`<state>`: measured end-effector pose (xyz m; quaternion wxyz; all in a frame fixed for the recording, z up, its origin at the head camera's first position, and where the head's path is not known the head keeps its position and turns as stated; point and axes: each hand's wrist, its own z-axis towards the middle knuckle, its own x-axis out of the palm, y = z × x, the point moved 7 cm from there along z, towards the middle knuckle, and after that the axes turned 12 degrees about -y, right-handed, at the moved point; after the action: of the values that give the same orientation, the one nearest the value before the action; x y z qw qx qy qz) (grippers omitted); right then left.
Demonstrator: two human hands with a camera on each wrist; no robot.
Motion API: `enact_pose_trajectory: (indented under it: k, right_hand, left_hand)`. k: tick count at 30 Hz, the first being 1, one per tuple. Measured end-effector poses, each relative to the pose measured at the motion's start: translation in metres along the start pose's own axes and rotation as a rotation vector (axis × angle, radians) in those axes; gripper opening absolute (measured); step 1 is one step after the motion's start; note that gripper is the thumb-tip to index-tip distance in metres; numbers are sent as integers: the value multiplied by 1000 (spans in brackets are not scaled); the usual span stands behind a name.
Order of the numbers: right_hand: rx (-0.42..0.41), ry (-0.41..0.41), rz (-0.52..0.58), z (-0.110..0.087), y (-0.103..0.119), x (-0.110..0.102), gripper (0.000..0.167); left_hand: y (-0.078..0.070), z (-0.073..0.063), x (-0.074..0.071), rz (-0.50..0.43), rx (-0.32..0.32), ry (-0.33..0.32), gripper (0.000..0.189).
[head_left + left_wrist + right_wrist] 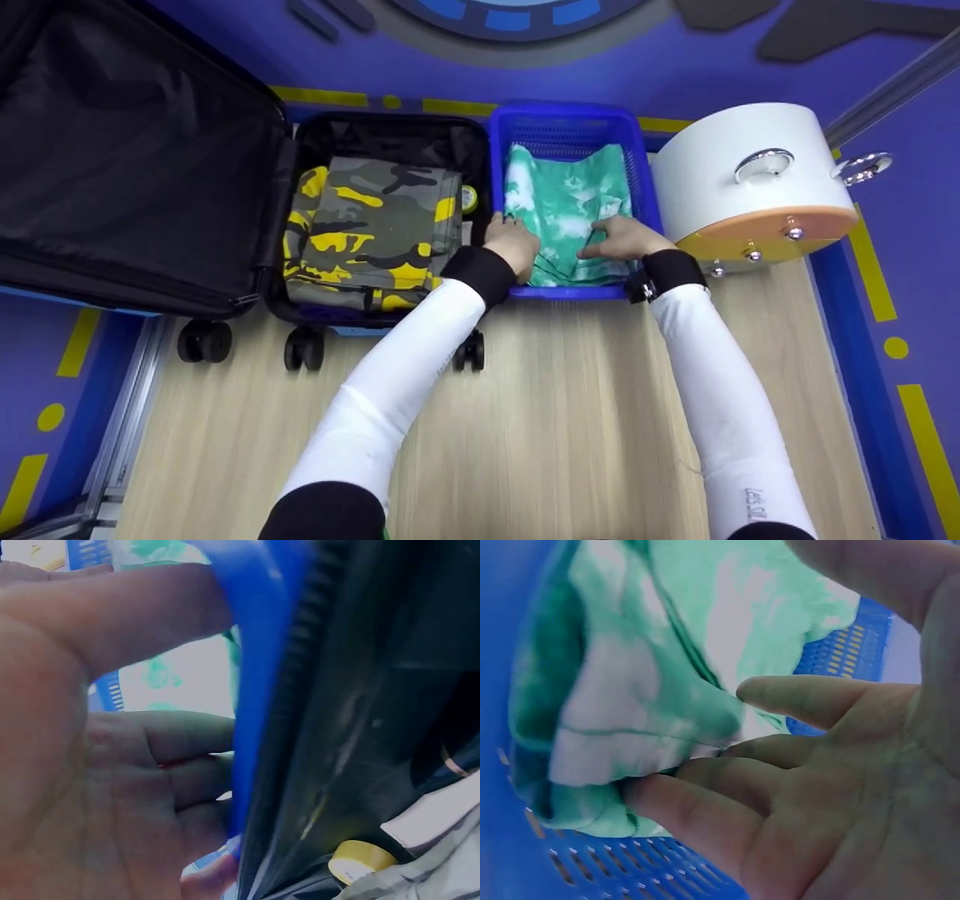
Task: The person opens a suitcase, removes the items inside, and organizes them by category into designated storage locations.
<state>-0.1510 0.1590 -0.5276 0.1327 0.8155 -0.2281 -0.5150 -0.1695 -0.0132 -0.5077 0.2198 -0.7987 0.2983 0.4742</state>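
Observation:
A green-and-white tie-dyed garment point(570, 196) lies in a blue plastic basket point(565, 112). At the basket's left side is my left hand point(513, 246); its thumb and fingers reach toward the blue rim point(259, 690) in the left wrist view, where the rim hides some fingertips. My right hand point(626, 238) is over the right part of the garment. In the right wrist view its fingers point(697, 814) are extended, and their tips touch a folded edge of the cloth. Neither hand is seen pinching the fabric.
Left of the basket stands an open black suitcase point(276, 289) holding folded camouflage clothing point(375, 217) and a small yellow roll point(469, 199). To the right is a white rounded box point(750, 161) with chrome handles. A wood-patterned surface point(555, 420) extends in front.

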Motion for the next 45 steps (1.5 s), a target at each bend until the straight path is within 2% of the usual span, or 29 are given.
enact_pose_trajectory:
  k: [4, 8, 14, 18, 21, 24, 27, 32, 36, 38, 41, 45]
  right_hand:
    - [-11, -16, -11, 1, 1, 5, 77]
    - [0, -47, 12, -2, 0, 5, 79]
    - [2, -185, 88, -12, -2, -5, 77]
    - [-29, -324, 171, -20, 7, -11, 73]
    - [-105, -429, 224, -28, 25, -14, 71]
    - [-178, -496, 293, -36, 48, -15, 68]
    - [-222, -511, 409, -44, 72, -12, 65]
    - [-273, -481, 630, -46, 117, 3, 62]
    - [-288, -428, 702, -40, 152, 23, 64]
    - [-275, -378, 703, -33, 167, 36, 67]
    - [-217, -270, 687, -20, 184, 58, 73]
    - [-110, -146, 600, -3, 192, 82, 82]
  left_hand:
    - [3, -2, 2, -30, 31, -39, 58]
    - [9, -6, 1, -123, 79, -94, 52]
    - [26, -23, -14, -344, 110, -309, 52]
    - [48, -44, -28, -469, 103, -455, 53]
    - [69, -64, -37, -558, 73, -561, 49]
    - [91, -87, -44, -642, 21, -653, 46]
    - [116, -109, -45, -711, -45, -731, 44]
    - [161, -139, -39, -755, -187, -849, 44]
    - [201, -156, -25, -756, -358, -908, 46]
    - [219, -162, -13, -760, -460, -892, 49]
    - [240, -167, 6, -764, -588, -803, 57]
    - [254, -166, 31, -782, -666, -662, 67]
